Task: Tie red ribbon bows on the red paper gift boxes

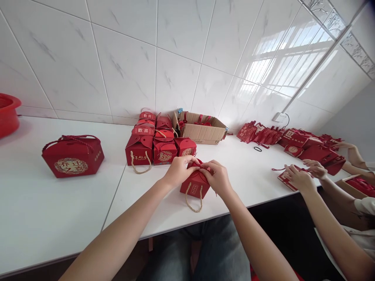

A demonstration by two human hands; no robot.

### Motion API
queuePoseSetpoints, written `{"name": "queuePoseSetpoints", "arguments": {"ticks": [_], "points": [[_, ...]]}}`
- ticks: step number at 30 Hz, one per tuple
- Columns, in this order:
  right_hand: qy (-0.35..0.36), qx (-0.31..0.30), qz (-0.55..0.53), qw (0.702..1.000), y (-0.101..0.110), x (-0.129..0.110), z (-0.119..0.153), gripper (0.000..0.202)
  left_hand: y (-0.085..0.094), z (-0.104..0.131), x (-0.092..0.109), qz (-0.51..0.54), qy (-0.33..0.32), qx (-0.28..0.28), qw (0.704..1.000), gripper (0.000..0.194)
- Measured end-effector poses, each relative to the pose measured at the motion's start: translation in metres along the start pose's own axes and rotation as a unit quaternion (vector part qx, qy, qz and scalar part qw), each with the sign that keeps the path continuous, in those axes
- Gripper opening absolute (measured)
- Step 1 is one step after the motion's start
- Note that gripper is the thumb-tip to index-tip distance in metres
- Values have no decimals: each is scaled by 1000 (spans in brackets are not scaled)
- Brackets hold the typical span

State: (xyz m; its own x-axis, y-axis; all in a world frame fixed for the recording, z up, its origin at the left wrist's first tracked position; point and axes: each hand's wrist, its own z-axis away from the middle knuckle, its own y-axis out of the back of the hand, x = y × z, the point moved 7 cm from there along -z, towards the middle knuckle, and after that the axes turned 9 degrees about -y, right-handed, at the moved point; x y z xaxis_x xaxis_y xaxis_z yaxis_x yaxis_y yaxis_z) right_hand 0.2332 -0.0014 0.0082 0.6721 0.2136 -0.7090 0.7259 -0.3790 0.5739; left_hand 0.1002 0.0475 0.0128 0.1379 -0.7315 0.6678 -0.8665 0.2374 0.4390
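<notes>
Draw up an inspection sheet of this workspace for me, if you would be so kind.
Surface: white tabletop, one dark seam showing.
Job's things: small red cardboard box with beige rope handle; grouped red cardboard boxes behind it.
Clutter: black ring; open brown cardboard carton holding red items.
Hands: left hand and right hand, fingers pinching at the small box's top.
Cables: thin dark cable beside a white rectangular unit.
Surroundings: white marbled tile wall; another person's hand at right.

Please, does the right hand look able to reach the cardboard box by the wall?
Probably yes: nothing seems to stand between the right hand and the cardboard box, though that hand is busy at the nearest red box.
</notes>
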Motion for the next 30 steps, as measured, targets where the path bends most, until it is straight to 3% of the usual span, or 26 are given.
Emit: {"name": "queuePoseSetpoints", "arguments": {"ticks": [3, 6, 12, 15, 18, 23, 25, 28, 30], "points": [[8, 0, 24, 1000, -1, -2, -1, 15, 1, 0, 4, -51, -44, -11, 998, 12], [-32, -7, 28, 999, -2, 3, -4, 13, 0, 1, 8, -88, -99, -15, 991, 14], [-148, -169, -99, 969, -14, 10, -6, 25, -1, 3, 9, -107, -132, -13, 985, 14], [-161, -200, -161, 953, -17, 9, -4, 28, -3, 1, 7, -100, -119, -14, 988, 14], [-179, -182, -204, 945, -21, 13, -2, 30, -4, -1, 2, -79, -86, -8, 993, 12], [-211, -139, -263, 931, -27, 20, 1, 35, 11, 1, 1, -112, -49, 69, 990, 19], [-212, -123, -258, 934, -27, 19, 2, 34, 11, 2, 4, -147, -45, 32, 988, 12], [-203, -97, -222, 949, -24, 18, 5, 32, 3, 4, 6, -151, -32, -59, 986, 19], [-192, -82, -202, 957, -21, 17, 6, 31, 1, 5, 8, -144, -29, -72, 986, 22]]}}
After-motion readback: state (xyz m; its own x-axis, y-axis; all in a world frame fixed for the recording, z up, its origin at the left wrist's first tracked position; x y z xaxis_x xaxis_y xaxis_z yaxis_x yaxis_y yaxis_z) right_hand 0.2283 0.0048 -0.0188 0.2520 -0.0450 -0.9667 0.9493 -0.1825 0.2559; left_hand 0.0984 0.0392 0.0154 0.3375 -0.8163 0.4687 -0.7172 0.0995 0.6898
